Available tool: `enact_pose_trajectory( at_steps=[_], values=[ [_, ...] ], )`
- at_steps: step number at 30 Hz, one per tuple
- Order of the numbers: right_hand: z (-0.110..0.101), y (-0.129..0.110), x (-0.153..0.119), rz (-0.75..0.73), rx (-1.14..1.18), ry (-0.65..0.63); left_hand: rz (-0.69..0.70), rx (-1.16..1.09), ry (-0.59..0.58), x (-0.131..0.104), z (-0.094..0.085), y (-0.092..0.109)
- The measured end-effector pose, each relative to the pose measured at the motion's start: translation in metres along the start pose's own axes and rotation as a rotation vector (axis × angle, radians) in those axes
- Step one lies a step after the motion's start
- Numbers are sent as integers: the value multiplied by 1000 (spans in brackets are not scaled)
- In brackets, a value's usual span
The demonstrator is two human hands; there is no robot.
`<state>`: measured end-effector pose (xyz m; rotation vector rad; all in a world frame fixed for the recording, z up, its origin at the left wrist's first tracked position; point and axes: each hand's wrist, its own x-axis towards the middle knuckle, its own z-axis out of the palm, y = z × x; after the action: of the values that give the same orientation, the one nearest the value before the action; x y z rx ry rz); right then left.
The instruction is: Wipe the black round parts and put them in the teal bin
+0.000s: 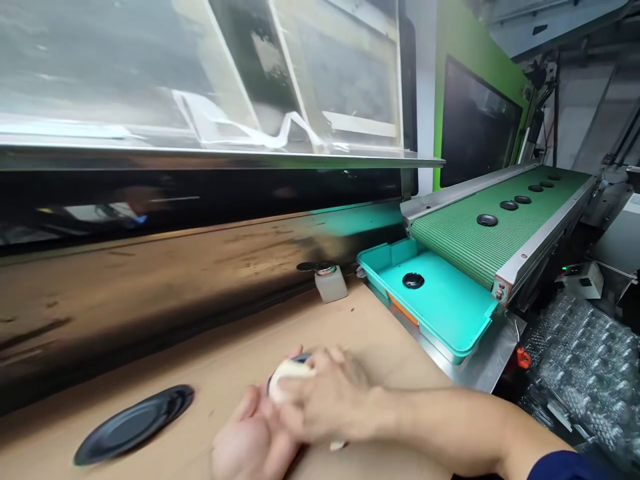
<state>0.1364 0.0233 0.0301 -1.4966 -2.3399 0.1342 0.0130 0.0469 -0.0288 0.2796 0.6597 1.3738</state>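
Over the brown tabletop, my left hand [255, 433] lies palm up, fingers curled under a dark round part [303, 358]. Only a bit of that part's rim shows. My right hand [330, 393] reaches in from the right and presses a cream-coloured cloth or pad [290, 375] onto it, slightly blurred by motion. Both hands meet around the part, so most of it is hidden. To the left of them, several black discs [133, 427] lie overlapped in a slanting row on the table.
A small white container [331, 285] stands at the table's back edge. On the right, a teal tray [450, 313] holding one black disc [413, 281] sits below a green conveyor belt [460, 247] carrying several discs. Clear plastic trays [585, 360] are piled at far right.
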Motion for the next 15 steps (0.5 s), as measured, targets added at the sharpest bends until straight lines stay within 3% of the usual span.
enact_pose_trajectory(
  at_steps=[3,6,8,10,13,15],
  values=[
    [-1,2,-2,81,-5,12,-18,-94,22,-10,10,-2],
    [-1,4,-5,-27,47,40,-67,-82,-11,-20,24,-7],
    [0,4,-4,53,49,11,-26,-103,-15,-23,29,-9],
    [2,2,-5,94,36,16,20,-130,-8,-23,30,-10],
    [6,2,-4,-23,44,41,-2,-131,-1,-24,28,-7],
    [5,10,1,21,62,49,-8,-133,4,-25,27,-5]
  ],
)
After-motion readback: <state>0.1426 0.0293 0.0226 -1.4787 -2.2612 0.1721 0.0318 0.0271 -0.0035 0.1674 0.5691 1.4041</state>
